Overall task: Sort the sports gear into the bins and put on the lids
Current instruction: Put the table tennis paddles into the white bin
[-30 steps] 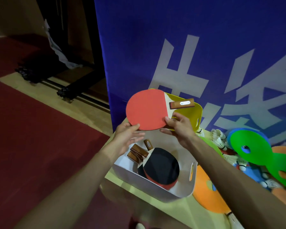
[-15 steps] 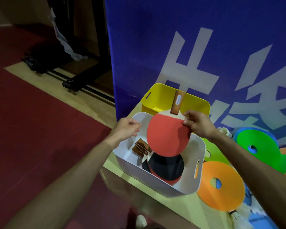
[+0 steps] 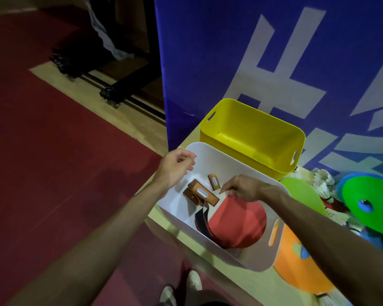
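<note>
A white bin [image 3: 219, 161] stands at the table's left corner, and several table tennis paddles lie in it. On top is a red paddle [image 3: 237, 221], its wooden handle [image 3: 205, 193] pointing to the far left. A black-edged paddle [image 3: 200, 219] shows beneath it, and another handle [image 3: 214, 182] lies beside. My right hand [image 3: 243, 187] is down in the bin, its fingertips pinching the red paddle's far edge. Just over the bin's left rim, my left hand [image 3: 175, 166] hovers loosely curled and holds nothing. Behind the white bin stands an empty yellow bin [image 3: 250, 127].
Right of the bins lie a lime green disc [image 3: 301, 193], an orange disc [image 3: 296, 268], a bright green disc [image 3: 372, 202] and several shuttlecocks [image 3: 323, 180]. A blue banner [image 3: 274, 51] stands behind the table. The table edge drops to red floor on the left.
My right hand has lowered the red paddle from above the bin and laid it flat on the other paddles. My left hand has let go of the bin's rim.
</note>
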`<state>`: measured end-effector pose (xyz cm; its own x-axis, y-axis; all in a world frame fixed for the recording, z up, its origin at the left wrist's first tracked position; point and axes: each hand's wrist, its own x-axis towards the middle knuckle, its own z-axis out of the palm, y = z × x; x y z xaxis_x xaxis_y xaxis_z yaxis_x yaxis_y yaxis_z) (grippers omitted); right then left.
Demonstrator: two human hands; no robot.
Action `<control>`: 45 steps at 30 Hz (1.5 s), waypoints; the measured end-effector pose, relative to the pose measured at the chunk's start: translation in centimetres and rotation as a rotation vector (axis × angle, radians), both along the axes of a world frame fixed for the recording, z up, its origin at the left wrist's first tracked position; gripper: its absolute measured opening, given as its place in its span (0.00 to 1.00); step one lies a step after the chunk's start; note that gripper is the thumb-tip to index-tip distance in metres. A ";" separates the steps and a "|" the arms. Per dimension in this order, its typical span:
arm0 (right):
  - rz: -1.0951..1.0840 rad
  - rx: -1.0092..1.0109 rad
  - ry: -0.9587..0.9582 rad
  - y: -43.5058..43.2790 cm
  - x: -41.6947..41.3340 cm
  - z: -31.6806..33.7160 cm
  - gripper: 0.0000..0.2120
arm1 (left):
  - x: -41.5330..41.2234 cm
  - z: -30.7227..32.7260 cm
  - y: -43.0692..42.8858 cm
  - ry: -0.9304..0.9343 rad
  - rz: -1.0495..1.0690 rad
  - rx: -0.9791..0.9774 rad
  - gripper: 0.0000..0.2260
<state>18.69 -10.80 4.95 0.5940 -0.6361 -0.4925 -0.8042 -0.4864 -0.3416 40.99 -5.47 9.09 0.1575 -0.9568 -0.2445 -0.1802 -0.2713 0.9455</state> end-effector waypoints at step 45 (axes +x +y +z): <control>-0.936 -0.264 -0.407 14.6 -10.0 7.3 0.12 | -10.1 2.3 3.0 0.104 -0.521 -0.045 0.07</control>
